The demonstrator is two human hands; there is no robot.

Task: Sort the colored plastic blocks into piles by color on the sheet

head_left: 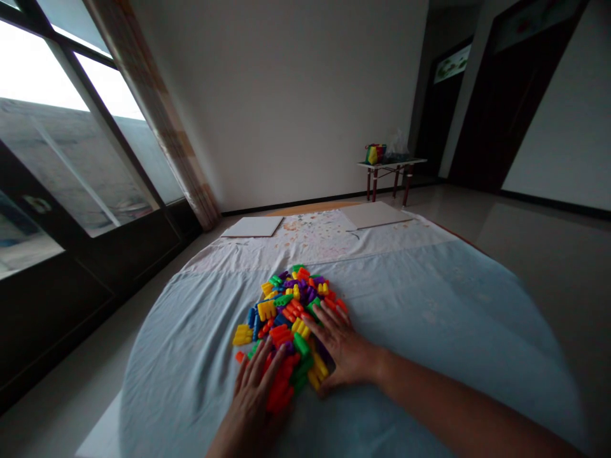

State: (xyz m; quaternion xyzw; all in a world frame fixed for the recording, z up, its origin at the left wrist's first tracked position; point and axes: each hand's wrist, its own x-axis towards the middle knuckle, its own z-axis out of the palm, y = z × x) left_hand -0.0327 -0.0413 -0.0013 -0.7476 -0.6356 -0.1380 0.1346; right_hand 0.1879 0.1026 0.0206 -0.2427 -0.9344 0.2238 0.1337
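A loose pile of plastic building blocks [281, 302] in red, yellow, green, blue, orange and purple lies on the cloth-covered table [410, 305]. My left hand [255, 388] rests on the near left side of the pile, palm down, with its fingers stretched forward over red blocks. Against the right side of the pile lies my right hand [341, 346], its fingers spread over the blocks and its thumb pointing toward me beside some yellow ones [317, 372]. Neither hand is closed round a block. The blocks beneath the palms are hidden.
Two flat boards lie at the table's far end, a white one [252, 226] on the left and a beige one [377, 215] on the right. Beyond stands a small side table [391, 163] with a colourful bag [375, 154] and a clear plastic bag [397, 147]. Windows are at left.
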